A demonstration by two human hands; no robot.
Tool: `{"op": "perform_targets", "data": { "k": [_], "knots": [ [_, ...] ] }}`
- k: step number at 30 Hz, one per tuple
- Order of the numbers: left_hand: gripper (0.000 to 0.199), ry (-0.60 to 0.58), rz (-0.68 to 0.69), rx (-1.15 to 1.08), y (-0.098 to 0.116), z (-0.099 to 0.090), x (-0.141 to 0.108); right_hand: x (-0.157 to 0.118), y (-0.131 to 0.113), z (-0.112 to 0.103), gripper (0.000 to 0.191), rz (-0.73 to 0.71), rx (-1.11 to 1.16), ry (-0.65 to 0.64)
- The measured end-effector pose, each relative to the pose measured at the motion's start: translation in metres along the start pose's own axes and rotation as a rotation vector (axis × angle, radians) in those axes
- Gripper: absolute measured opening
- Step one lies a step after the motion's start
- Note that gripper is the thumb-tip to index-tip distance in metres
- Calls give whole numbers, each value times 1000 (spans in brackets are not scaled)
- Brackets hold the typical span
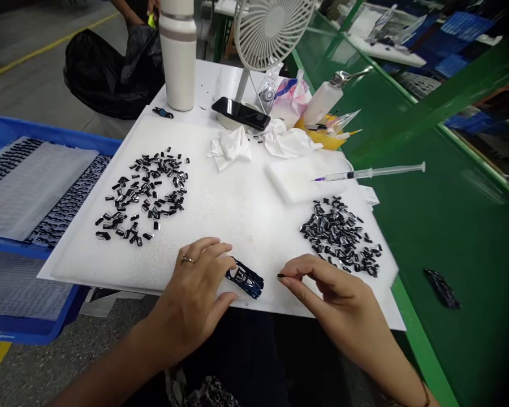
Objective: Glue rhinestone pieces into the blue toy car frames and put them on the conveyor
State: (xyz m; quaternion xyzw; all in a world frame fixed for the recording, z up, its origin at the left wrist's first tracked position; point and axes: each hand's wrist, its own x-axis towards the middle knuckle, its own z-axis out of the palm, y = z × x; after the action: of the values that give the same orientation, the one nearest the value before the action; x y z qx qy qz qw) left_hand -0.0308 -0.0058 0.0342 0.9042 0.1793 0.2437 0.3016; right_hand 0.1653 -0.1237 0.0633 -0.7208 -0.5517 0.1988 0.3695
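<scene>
A dark blue toy car body (246,278) rests on the white foam sheet near its front edge. My left hand (199,282), a ring on one finger, is curled around the car's left end, with fingertips at its far side and thumb at its near side. To the right of the car, my right hand (328,288) pinches a small black part (280,276) between thumb and forefinger, apart from the car. A pile of small glossy black parts (339,234) lies beyond my right hand. More such parts (148,195) are spread loosely at the left.
A syringe (369,173) lies across a white foam block (301,178). Crumpled tissues (233,147), a phone (241,113), a fan (274,22) and a tumbler (178,62) stand at the back. Blue trays (55,333) sit left. A person's hand (153,7) is near a black bag (110,73).
</scene>
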Motion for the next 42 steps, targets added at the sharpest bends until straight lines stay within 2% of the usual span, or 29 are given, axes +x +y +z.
{"op": "perform_targets", "data": {
  "k": [2,7,12,27,34,42],
  "knots": [
    [28,-17,-6,7,-6,-2,5,2,-6,6,3,31,92,8],
    [25,29,-40,-4,-11,4,7,11,-11,24,5,46,180,-17],
    [22,85,-68,-39,-8,7,7,18,-11,34,10,-39,78,32],
    [22,165,-111,-50,-7,10,10,21,-10,47,13,-127,-117,-7],
    [24,161,-97,-25,-8,12,8,23,-13,41,11,-119,-174,-92],
    [25,150,-84,-34,-9,11,6,38,-18,33,12,-42,-263,-285]
  ]
}}
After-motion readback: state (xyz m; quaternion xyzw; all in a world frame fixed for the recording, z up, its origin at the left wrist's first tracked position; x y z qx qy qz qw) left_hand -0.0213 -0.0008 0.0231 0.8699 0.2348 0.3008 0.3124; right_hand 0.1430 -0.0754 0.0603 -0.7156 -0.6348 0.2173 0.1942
